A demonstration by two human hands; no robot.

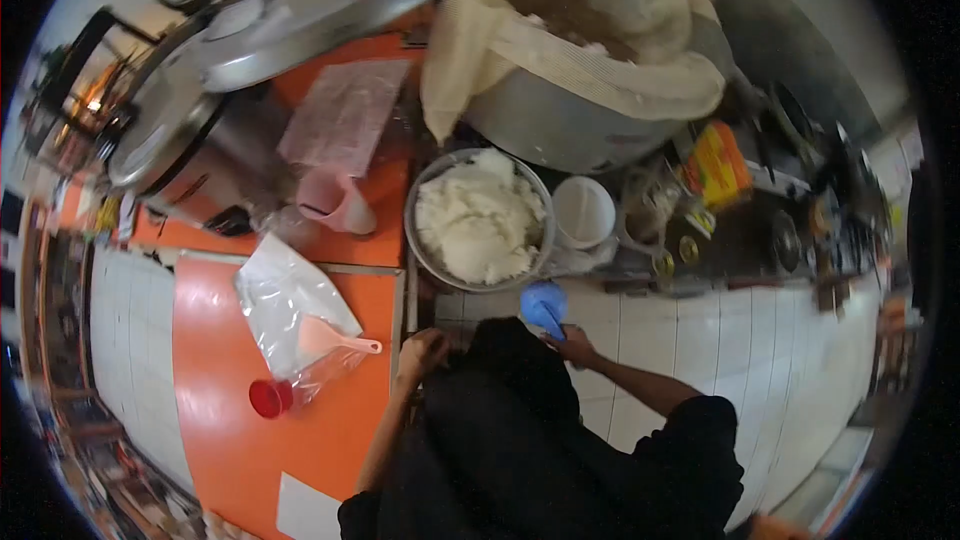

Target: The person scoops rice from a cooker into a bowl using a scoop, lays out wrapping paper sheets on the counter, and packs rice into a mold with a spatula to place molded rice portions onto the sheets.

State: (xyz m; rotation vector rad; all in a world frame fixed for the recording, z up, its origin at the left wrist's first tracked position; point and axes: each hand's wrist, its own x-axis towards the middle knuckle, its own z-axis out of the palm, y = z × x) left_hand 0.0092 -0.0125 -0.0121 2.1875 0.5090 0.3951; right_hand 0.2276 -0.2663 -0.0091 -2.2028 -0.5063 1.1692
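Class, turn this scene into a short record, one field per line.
Right hand: holds a blue plastic scoop
Left hand: beside the orange tabletop; grip unclear
Metal bowl: heaped with white rice
Large metal pot: beige cloth draped over rim
On tabletop: red plastic cup; pale pink plastic scoop, lying on clear-and-white plastic bag

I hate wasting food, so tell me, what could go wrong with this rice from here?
The metal bowl is heaped with rice close in front of you, so a bump might spill some. The cloth draped over the big pot hangs beside the bowl and could snag. Your right hand holds the blue scoop over the floor, where drips could land.
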